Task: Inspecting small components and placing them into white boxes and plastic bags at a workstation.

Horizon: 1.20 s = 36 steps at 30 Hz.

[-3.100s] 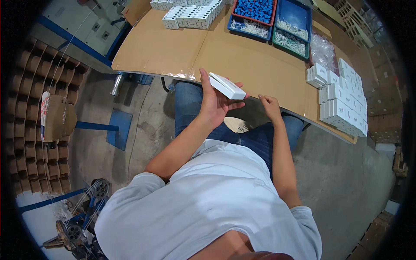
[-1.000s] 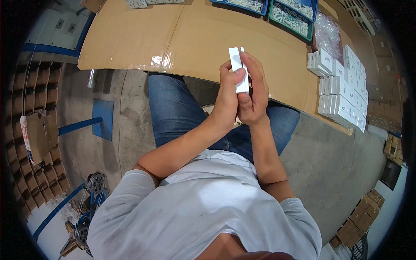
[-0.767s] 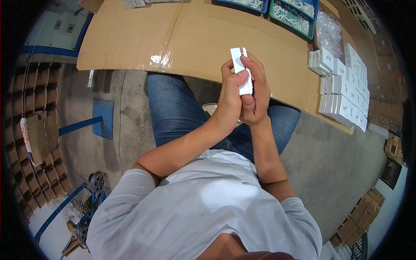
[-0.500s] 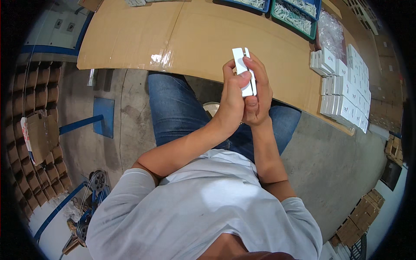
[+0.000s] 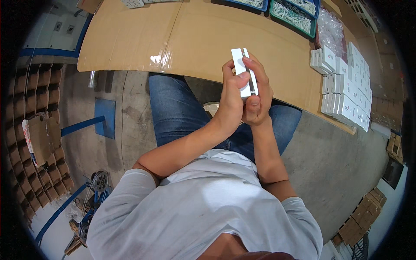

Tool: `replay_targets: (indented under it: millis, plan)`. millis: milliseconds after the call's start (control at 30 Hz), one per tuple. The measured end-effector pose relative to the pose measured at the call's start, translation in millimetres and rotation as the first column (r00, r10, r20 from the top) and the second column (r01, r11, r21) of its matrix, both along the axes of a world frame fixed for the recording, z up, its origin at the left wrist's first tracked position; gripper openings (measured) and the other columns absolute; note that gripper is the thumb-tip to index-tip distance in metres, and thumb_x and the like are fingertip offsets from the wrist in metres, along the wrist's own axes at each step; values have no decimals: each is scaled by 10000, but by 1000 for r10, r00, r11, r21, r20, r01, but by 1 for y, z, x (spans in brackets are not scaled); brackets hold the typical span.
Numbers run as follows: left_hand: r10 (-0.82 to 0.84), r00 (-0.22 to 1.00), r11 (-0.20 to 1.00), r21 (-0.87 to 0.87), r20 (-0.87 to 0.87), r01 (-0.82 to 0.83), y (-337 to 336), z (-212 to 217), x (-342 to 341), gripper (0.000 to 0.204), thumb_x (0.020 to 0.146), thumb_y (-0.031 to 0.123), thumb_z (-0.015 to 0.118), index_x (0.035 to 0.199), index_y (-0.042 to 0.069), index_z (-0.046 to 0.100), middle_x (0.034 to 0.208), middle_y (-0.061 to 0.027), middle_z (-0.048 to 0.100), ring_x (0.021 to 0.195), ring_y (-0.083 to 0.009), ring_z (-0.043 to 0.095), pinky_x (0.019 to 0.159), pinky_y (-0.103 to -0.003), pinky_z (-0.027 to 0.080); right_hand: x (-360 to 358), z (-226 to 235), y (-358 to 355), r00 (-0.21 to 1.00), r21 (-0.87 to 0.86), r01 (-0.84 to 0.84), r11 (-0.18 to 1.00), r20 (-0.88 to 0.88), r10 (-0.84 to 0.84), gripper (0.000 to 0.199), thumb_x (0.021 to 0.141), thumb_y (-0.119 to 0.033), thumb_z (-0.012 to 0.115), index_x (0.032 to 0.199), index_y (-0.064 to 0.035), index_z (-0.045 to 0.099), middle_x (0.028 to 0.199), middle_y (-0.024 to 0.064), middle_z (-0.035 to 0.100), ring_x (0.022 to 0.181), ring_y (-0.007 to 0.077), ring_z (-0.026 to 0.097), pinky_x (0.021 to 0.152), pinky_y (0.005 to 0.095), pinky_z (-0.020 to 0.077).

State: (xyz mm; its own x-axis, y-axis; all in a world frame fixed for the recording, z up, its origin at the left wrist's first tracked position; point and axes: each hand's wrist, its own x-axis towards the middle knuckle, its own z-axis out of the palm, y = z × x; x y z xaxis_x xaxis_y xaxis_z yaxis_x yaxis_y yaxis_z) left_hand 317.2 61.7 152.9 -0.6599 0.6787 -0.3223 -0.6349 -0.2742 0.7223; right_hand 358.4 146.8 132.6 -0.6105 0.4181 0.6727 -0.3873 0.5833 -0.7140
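Above the table's near edge I hold a slim white box (image 5: 237, 61) between both hands, its long side pointing away from me. A dark strip runs down the box's right side, between its white edges. My left hand (image 5: 231, 96) is closed round the left side, thumb pressed on the white face. On the right side my right hand (image 5: 262, 91) has its fingers wrapped round the box, with the thumb low at its near end. My palms and fingers hide the underside and part of the near end.
A cardboard-covered table (image 5: 208, 47) spans the front. Stacked white boxes (image 5: 346, 97) stand at its right end, beside clear plastic wrap (image 5: 331, 32). A green bin (image 5: 292, 19) of small white pieces and a blue bin (image 5: 247, 3) sit at the back.
The narrow gap along the white box's right side now shows as a wider dark strip, and the box has tilted slightly. Both hands stay in nearly the same place.
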Motion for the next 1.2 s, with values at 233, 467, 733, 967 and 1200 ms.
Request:
replay_targets:
  millis: [233,467,733,967,1200]
  plan:
    - [13,1000,1000,-11,-16,-13,-1,-2,-1,397,962,485,490,1205,171,508,999,1,585,891,-113,603,760,-279,501,-2,-1,-1,1000,-14,3,1000,-16,-3,697,1059,-562,370,1364,39,548,1344,306,577,1187,446,606,1008,471,479]
    - [29,1000,999,21,-1,-29,-1,-2,-1,404,966,482,495,1211,161,521,1002,5,583,913,-117,603,797,-282,498,-3,-4,-3,1000,-24,9,1000,-23,-10,696,1060,-558,371,1357,41,561,1345,309,576,1187,446,607,1010,461,477]
    - [-21,983,1000,16,183,18,-7,15,-21,511,984,552,455,1256,132,560,1147,-26,616,1121,-173,601,962,-352,473,-4,-4,-3,976,-271,-135,953,128,175,806,1023,-642,386,1444,38,495,1382,246,579,1277,359,580,1066,407,445]
    - [-170,879,970,234,446,69,-13,7,-45,440,1000,571,468,1105,169,614,1117,-9,646,1126,-197,604,1036,-416,447,-5,-17,-1,996,-485,-49,873,42,79,476,1074,-372,494,1340,11,587,1336,163,645,1157,219,637,997,344,487]
    - [-116,726,985,170,678,-2,-12,17,-46,563,927,592,625,1194,101,558,1174,-71,580,1131,-217,575,1044,-385,445,1,-11,-2,988,-554,-8,833,126,94,298,1076,-173,502,1104,50,697,1138,133,734,1046,164,673,942,308,523]
